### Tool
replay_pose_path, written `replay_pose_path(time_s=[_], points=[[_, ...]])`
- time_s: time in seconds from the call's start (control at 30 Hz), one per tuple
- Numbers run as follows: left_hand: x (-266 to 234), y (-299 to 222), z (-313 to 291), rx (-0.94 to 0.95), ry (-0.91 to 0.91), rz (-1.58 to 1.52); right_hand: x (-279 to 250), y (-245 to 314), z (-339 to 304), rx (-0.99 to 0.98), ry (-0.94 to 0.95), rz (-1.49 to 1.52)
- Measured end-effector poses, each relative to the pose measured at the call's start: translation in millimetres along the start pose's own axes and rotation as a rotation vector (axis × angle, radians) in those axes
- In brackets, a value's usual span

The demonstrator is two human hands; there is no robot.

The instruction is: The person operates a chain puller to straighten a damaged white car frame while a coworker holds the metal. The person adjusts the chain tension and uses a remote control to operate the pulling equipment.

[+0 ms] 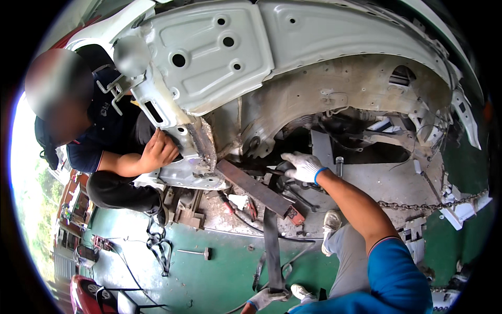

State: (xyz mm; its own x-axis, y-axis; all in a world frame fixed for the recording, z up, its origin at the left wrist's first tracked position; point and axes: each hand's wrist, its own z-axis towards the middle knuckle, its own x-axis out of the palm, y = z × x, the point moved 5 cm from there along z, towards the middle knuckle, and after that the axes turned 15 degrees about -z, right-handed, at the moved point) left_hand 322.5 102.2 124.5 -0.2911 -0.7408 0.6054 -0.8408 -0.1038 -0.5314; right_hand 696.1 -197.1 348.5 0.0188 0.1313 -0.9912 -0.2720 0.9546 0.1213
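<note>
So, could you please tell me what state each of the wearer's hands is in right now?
Left hand: appears closed on the lower end of the long grey strip.
Right hand: loosely open, with nothing visibly held.

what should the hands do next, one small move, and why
Probably rest the right hand on the brown metal bar to steady it: that hand seems free and close by, while the left hand grips the grey strip, which reaches up to the bar.
</note>
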Motion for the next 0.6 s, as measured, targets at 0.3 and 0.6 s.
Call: replay_pose_path(time_s=[0.3,0.6], points=[[14.9,-63.8,-91.2,0.227,-0.329,-0.205,-39.7,27.9,56.2,-0.34,-0.057,-0.106],[72.2,-203.1,-17.6,0.39,0.027,-0.259,-141.9,-94.0,135.1,0.466,-0.426,-0.121]])
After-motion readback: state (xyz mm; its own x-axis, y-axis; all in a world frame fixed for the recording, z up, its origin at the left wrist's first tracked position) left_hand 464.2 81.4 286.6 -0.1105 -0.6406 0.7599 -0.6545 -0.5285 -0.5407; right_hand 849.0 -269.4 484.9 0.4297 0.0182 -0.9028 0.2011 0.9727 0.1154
